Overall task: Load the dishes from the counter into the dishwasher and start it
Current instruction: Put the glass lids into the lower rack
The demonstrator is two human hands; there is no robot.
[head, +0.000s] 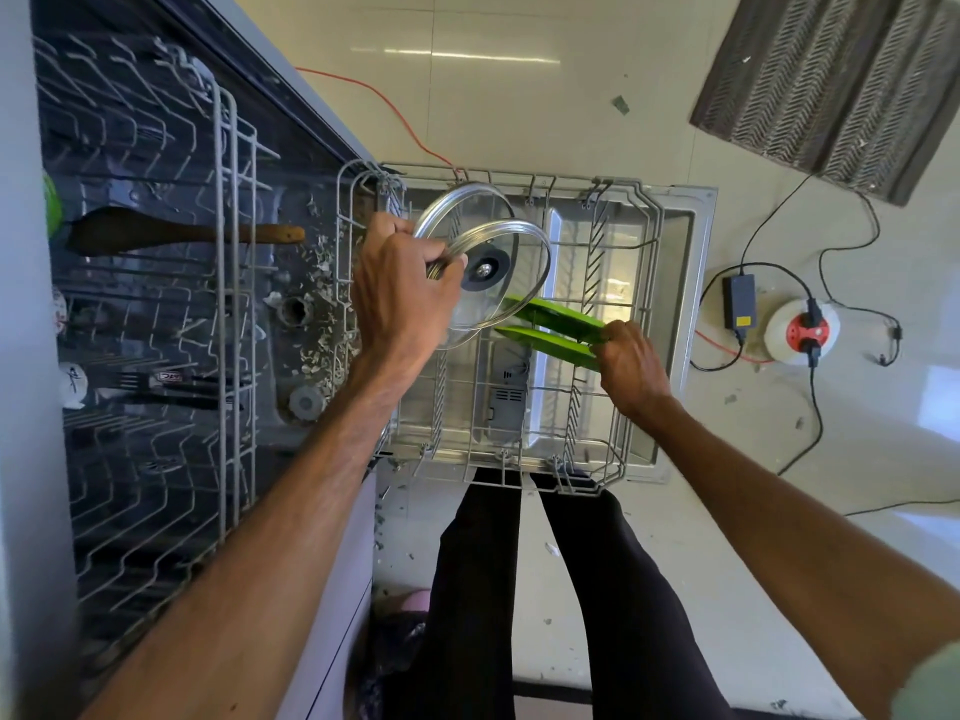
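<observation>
Standing at the lower edge of a pulled-out grey wire lower rack (653, 283), centre frame, over the open steel dishwasher door (691, 241). Gripping with the left hand (402, 288) two round glass lids with metal rims (511, 241), rims clamped together between thumb and fingers, above the rack's upper-left corner. Pinching with the right hand (631, 366) two thin green plates (556, 330) by their right ends, angled across mid-rack just under the lids; whether touching the tines, cannot tell. Hands well apart, each closed on its own load. Open tine rows along the rack's right side and lower edge. At left of frame, a dark wire upper rack (228, 304) with a brown wooden spatula (182, 233) lying across. Beyond the door's right edge, a black power adapter (738, 296), a white cable reel (779, 345) and black cords (815, 407) on pale floor (519, 96).
</observation>
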